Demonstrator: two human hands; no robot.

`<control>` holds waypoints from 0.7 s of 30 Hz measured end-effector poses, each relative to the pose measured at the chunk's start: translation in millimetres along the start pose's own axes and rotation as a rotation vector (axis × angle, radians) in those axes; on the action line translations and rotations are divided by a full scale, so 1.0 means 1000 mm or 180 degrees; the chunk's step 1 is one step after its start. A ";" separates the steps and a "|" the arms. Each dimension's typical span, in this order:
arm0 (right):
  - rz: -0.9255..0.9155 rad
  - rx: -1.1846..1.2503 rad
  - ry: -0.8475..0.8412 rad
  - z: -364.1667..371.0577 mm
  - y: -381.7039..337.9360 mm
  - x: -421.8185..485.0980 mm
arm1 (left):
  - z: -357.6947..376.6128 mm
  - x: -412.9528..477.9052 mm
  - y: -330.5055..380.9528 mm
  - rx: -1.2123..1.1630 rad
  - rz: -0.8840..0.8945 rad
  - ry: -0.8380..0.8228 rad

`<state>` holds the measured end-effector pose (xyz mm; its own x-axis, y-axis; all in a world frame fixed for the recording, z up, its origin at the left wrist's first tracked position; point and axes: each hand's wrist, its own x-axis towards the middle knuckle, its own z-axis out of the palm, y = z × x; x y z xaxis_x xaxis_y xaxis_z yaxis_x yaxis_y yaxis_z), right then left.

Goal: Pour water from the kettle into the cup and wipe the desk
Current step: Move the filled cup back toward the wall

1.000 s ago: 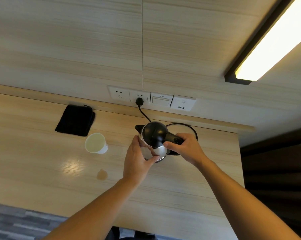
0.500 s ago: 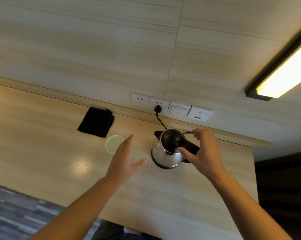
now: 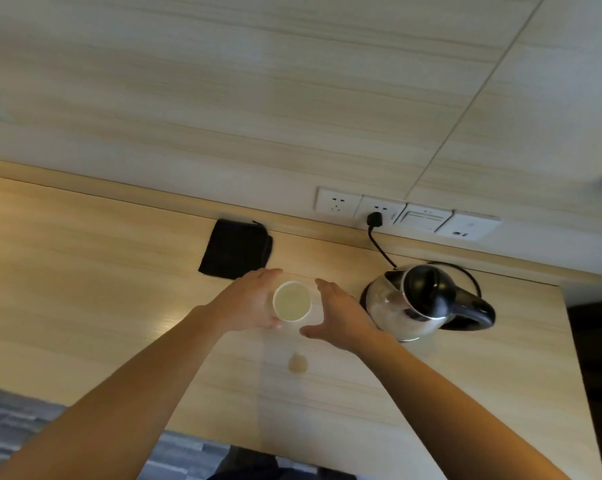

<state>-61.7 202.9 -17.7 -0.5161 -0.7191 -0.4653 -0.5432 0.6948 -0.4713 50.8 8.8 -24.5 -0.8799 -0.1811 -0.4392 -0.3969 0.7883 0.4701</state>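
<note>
A white paper cup point(image 3: 292, 301) holding pale liquid stands on the wooden desk point(image 3: 85, 306). My left hand point(image 3: 252, 303) is cupped against its left side with fingers spread, not wrapped around it. My right hand point(image 3: 341, 318) is held open just right of the cup, a small gap between them. The steel kettle point(image 3: 393, 306) with its black lid and handle sits on its base to the right, nobody touching it. A folded black cloth point(image 3: 235, 249) lies behind the cup near the wall. A small brownish spill point(image 3: 297, 362) marks the desk in front of the cup.
The kettle's black cord point(image 3: 379, 244) runs to a wall socket strip point(image 3: 406, 214) above the desk's back ledge. The desk's right edge point(image 3: 576, 375) is close beside the kettle, and its front edge point(image 3: 195, 424) borders grey carpet.
Both hands have left the kettle, which now stands on its base. They moved left to either side of the cup. The camera view has shifted left and down.
</note>
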 end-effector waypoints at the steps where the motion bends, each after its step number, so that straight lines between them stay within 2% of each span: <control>1: 0.0093 -0.0012 -0.0038 0.006 -0.001 0.008 | 0.001 0.004 -0.004 -0.0038 0.0049 -0.0062; 5: 0.0308 0.0045 0.0097 0.024 -0.002 0.022 | 0.009 0.018 -0.017 -0.0106 0.0287 -0.0023; 12: 0.0341 0.0231 0.0279 0.033 -0.006 0.020 | 0.016 0.023 -0.024 -0.0358 0.0505 0.0146; 21: 0.0297 0.0371 0.0442 -0.002 -0.005 0.036 | -0.015 0.047 -0.016 -0.0528 0.0633 0.0247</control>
<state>-79.1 173.5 -30.2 -0.6513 -0.6404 -0.4071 -0.4126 0.7491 -0.5183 11.6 -21.3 -41.1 -0.9597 -0.0818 -0.2687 -0.2460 0.7070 0.6631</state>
